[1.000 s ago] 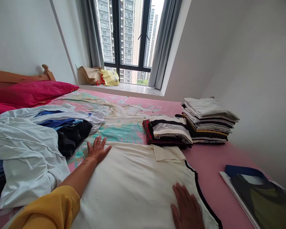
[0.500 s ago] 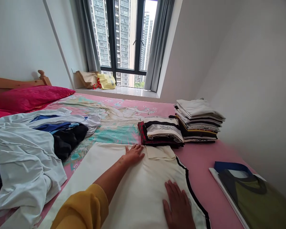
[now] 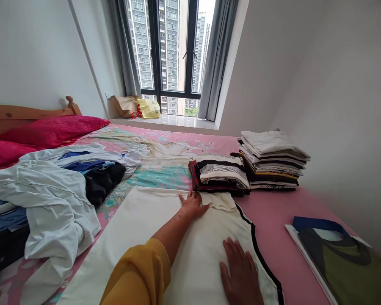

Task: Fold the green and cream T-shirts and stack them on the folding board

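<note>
A white garment with black edging (image 3: 130, 237) lies spread flat over the near part of the bed. Its far edge carries a small folded flap (image 3: 220, 200), now rumpled. My left hand (image 3: 193, 206), below a yellow sleeve, lies flat with fingers spread at that far edge, touching the flap's left side. Palm down on the cloth nearer to me is my right hand (image 3: 241, 271), its fingers stretched out beside the black edging. Neither hand grips anything.
Loose white, blue and black clothes (image 3: 57, 203) heap on the left. Folded striped clothes (image 3: 222, 171) and a taller folded stack (image 3: 273, 161) stand beyond the garment. A folded olive shirt (image 3: 352, 271) lies at right. Red pillows (image 3: 57, 131) rest by the headboard.
My left hand has slid a little to the right along the far edge, and the flap has gone from smooth to wrinkled. My right hand stays nearly in place. The view has turned slightly left.
</note>
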{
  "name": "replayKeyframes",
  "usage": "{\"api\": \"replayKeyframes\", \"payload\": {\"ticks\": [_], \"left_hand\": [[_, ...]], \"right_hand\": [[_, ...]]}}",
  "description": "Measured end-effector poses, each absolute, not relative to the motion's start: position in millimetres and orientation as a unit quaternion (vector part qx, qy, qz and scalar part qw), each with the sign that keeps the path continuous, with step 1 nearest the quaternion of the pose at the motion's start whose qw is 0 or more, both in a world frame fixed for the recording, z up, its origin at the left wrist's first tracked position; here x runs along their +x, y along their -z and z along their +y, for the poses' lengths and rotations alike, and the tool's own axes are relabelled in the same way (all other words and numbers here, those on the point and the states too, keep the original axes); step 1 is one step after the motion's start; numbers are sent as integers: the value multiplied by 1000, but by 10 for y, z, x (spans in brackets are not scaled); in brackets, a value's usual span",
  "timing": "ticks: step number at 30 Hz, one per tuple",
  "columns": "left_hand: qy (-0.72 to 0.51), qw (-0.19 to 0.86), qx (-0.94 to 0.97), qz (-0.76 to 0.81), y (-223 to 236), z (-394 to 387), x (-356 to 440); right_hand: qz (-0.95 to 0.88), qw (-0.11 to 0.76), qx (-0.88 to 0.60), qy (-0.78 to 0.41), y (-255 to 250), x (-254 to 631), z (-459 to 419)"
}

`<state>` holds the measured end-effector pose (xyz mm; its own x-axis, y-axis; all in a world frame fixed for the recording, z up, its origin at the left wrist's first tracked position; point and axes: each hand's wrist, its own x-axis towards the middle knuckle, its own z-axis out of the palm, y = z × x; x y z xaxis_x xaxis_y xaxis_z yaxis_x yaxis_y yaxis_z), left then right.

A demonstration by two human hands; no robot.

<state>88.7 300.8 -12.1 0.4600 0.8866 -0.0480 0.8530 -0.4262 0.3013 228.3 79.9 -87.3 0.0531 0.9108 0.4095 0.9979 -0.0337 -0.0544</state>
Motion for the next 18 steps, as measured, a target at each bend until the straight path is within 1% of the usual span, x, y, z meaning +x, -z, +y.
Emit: {"api": "replayKeyframes", "payload": {"ticks": [3, 6, 12, 18], "left_hand": [[-43, 158, 842, 514, 97, 2945, 837], [-38, 156, 839, 519, 109, 2691, 504], [6, 154, 789, 595, 112, 1944, -799], [-8, 98, 723, 684, 93, 1044, -2005]], "right_hand": [[-672, 176, -706, 136, 867, 2273, 790], [-673, 186, -704, 130, 836, 2251, 764], [-670, 185, -712, 101, 765, 2213, 696], [-665, 164, -725, 71, 775, 2223, 677]]}}
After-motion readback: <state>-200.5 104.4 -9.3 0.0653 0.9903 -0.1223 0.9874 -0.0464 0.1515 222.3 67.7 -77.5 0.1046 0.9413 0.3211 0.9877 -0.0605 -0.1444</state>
